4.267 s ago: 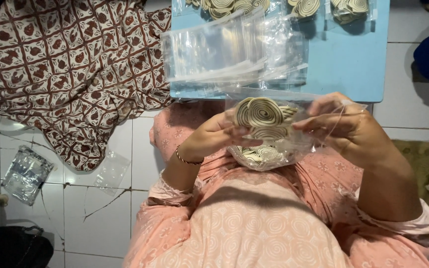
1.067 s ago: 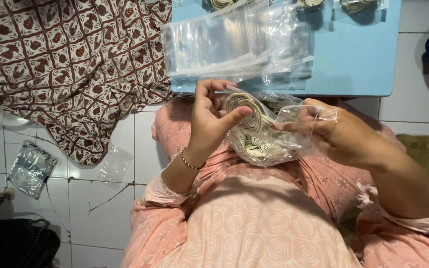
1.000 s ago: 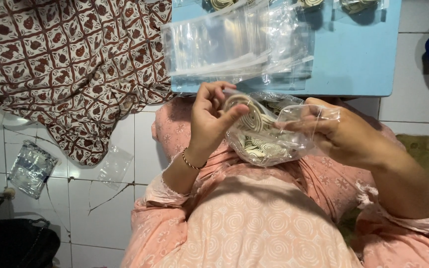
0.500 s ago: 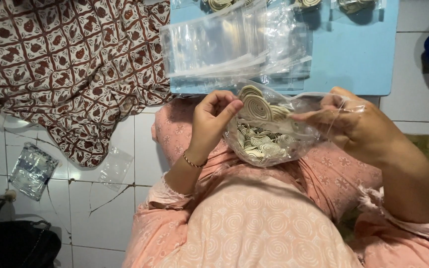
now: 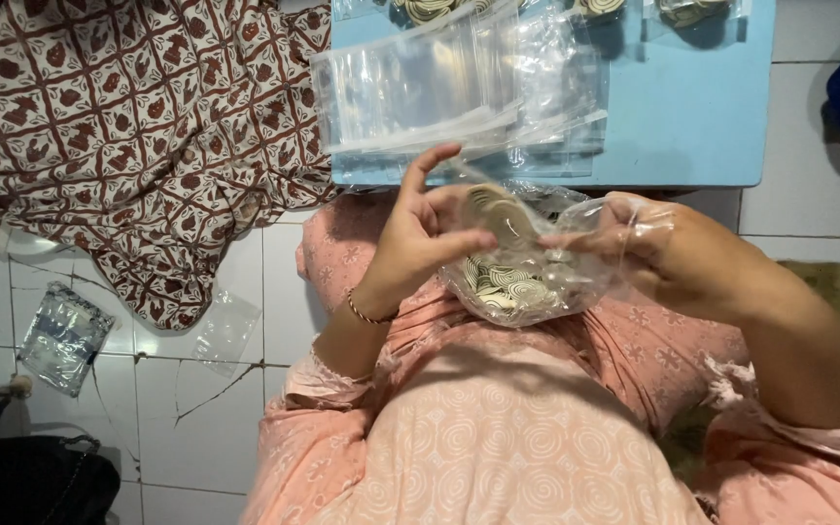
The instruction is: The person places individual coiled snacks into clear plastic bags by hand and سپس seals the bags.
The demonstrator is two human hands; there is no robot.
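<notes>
left hand (image 5: 420,233) slips coil (image 5: 500,214) into bag (image 5: 537,282) held by right hand (image 5: 663,248)

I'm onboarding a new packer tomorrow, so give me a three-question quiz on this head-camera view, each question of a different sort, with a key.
1. True or false: the left hand pinches a round cream coil at the mouth of the clear plastic bag.
2. Which hand holds that bag open? A) left B) right C) neither
3. Fill in: the stack of empty clear plastic sleeves lies on a light ____ tabletop.

Key
1. True; more coils already lie inside the bag.
2. B: the right hand grips its rim.
3. Blue.
</notes>
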